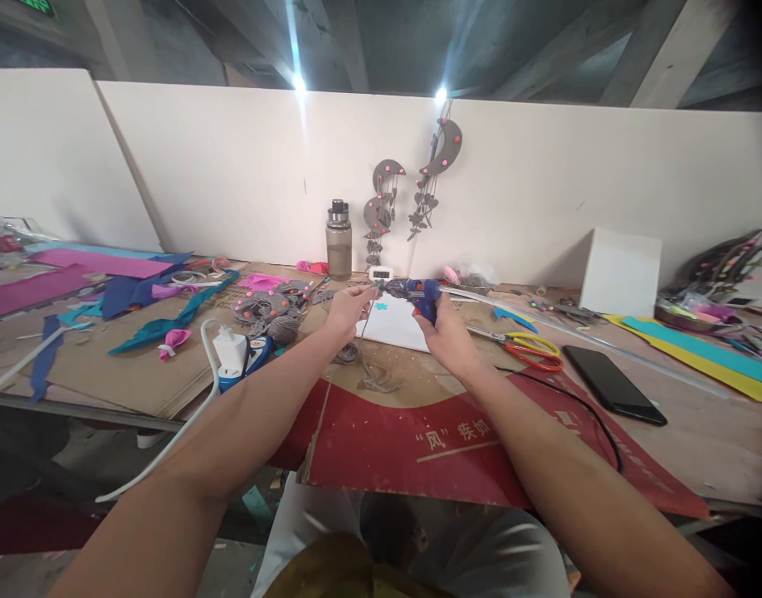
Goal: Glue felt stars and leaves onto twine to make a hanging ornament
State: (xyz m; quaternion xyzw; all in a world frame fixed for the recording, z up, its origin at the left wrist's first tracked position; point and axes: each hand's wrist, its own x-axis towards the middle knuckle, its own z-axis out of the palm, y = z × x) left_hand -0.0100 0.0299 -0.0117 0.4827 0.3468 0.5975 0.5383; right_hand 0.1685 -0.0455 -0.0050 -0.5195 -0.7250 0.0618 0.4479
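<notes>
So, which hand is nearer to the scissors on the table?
Right. The right hand, gripping the blue glue gun, is just left of the scissors; the left hand, pinching a grey string, is farther left beyond it.

We are looking at a craft workshop: a cardboard-covered workbench (698, 440) is carrying coloured craft sheets (95, 264), scissors (530, 347) and a glue gun (418, 295). Grey moon ornaments (443, 149) are hanging on the white partition (232, 166), under bare concrete beams (636, 50).
</notes>
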